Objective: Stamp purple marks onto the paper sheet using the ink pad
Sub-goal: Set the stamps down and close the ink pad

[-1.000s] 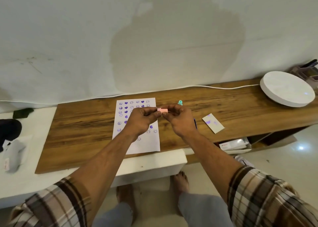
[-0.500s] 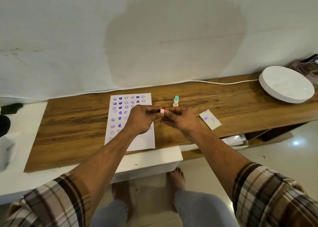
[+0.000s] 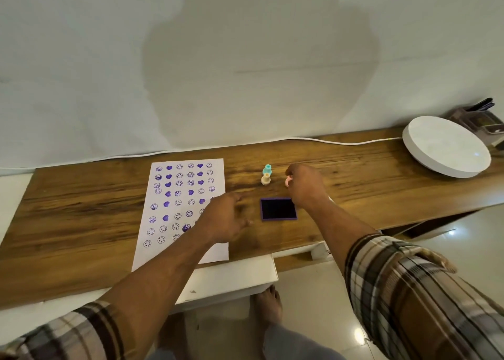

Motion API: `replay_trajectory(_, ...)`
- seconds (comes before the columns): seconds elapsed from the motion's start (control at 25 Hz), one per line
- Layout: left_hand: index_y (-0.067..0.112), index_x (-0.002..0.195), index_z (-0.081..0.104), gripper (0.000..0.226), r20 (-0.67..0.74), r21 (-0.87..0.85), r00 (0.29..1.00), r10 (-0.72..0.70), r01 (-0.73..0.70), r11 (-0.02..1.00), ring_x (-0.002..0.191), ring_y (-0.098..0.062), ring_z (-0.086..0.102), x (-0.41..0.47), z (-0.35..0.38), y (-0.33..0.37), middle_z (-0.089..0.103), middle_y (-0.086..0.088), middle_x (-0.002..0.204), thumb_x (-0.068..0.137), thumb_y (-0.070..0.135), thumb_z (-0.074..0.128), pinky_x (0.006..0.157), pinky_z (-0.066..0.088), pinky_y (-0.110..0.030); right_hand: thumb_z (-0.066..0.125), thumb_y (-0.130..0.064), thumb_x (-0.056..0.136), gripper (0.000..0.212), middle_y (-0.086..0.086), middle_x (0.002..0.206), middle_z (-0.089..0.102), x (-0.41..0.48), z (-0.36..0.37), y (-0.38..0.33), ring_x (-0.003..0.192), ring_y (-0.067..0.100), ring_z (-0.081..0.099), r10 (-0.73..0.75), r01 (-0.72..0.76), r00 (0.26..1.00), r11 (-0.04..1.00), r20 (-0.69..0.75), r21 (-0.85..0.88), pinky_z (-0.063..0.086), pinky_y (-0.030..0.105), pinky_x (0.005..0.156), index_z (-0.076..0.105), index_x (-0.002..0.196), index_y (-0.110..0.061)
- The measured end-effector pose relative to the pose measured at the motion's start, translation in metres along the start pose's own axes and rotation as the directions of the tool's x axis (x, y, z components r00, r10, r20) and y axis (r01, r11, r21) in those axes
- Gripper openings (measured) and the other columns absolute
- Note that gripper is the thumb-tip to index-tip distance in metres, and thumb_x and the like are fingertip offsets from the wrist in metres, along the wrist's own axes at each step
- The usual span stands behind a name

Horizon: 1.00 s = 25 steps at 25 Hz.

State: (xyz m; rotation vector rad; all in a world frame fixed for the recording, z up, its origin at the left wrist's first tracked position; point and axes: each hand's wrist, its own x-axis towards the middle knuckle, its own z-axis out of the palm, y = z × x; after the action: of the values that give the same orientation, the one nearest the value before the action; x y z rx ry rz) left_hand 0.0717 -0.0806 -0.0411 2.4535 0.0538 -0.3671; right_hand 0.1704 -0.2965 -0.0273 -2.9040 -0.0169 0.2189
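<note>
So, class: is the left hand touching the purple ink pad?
Apart. The head view shows a strip of bare wooden table between the left hand and the ink pad.

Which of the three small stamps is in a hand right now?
The pink stamp, pinched in the right hand. The teal stamp and the cream stamp stand free on the wooden table, left of that hand.

My right hand (image 3: 305,185) grips pink stamp (image 3: 287,181) beyond open ink pad (image 3: 278,209); my left hand (image 3: 226,219) hovers, fingers loose, over paper sheet (image 3: 174,196) edge on counter (image 3: 81,204).
</note>
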Motion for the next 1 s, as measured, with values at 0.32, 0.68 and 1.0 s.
replay_trajectory(0.32, 0.027, 0.152, 0.046, 0.095, 0.046, 0.189, 0.998, 0.047, -0.055, 0.980, 0.141, -0.028, 0.044, 0.034, 0.033, 0.012, 0.044, 0.000, 0.156, 0.072, 0.061, 0.083, 0.112, 0.043, -0.042, 0.075, -0.017, 0.089, 0.066, 0.009, 0.151, 0.054, -0.006, 0.002, 0.038, 0.133, 0.033, 0.056, 0.027, 0.000, 0.991, 0.979, -0.131, 0.201, 0.052, 0.047, 0.105, 0.049, 0.150, -0.021)
replay_trajectory(0.68, 0.034, 0.148, 0.050, 0.084, -0.024, 0.147, 0.998, 0.063, -0.058, 0.987, 0.139, -0.025, 0.042, 0.047, 0.043, 0.005, 0.047, 0.004, 0.150, 0.074, 0.057, 0.082, 0.111, 0.042, -0.040, 0.081, -0.048, 0.083, 0.083, 0.014, 0.148, 0.052, -0.045, -0.014, 0.096, 0.129, 0.033, 0.055, 0.138, -0.130, 0.969, 0.990, 0.205, -0.052, 0.052, 0.045, 0.105, 0.045, 0.151, -0.017)
replay_trajectory(1.0, 0.035, 0.146, 0.055, 0.084, -0.012, 0.126, 0.998, 0.065, -0.064, 0.990, 0.137, -0.023, 0.041, 0.052, 0.047, -0.001, 0.045, 0.005, 0.148, 0.070, 0.056, 0.085, 0.108, 0.041, -0.035, 0.082, -0.034, 0.086, 0.069, 0.003, 0.140, 0.064, -0.056, -0.028, 0.053, 0.120, 0.024, 0.060, -0.202, 0.191, 0.968, 0.978, 0.149, 0.089, 0.054, 0.037, 0.094, 0.050, 0.146, -0.028)
